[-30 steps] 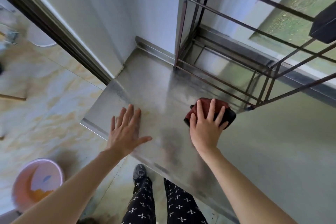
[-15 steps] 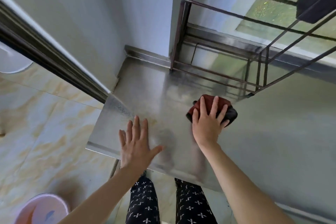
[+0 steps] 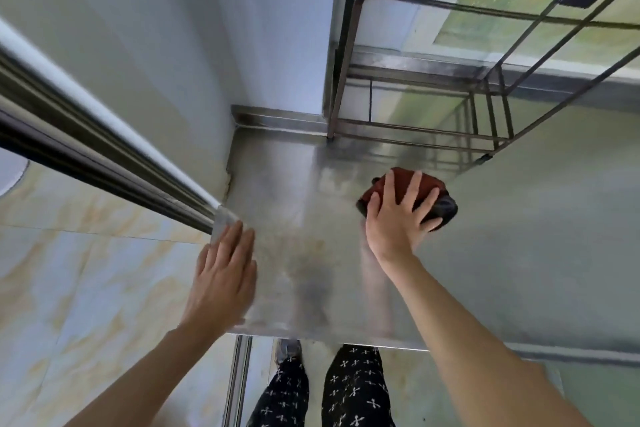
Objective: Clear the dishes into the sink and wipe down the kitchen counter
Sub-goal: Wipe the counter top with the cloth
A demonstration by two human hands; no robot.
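Leftward slid my left grip (image 3: pixel 221 274), flat on the surface (image 3: pixel 294 191), fingers together; right grip (image 3: pixel 398 218), spread, presses the red cloth (image 3: pixel 401 185).

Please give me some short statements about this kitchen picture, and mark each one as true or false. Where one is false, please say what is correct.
1. The right hand presses a red cloth onto the steel counter. True.
2. The left hand holds a plate. False: it lies flat with straight fingers at the counter's left edge and holds nothing.
3. A metal rack stands at the back of the counter. True.
4. The red cloth hangs on the metal rack. False: it lies on the counter in front of the rack, under the right hand.
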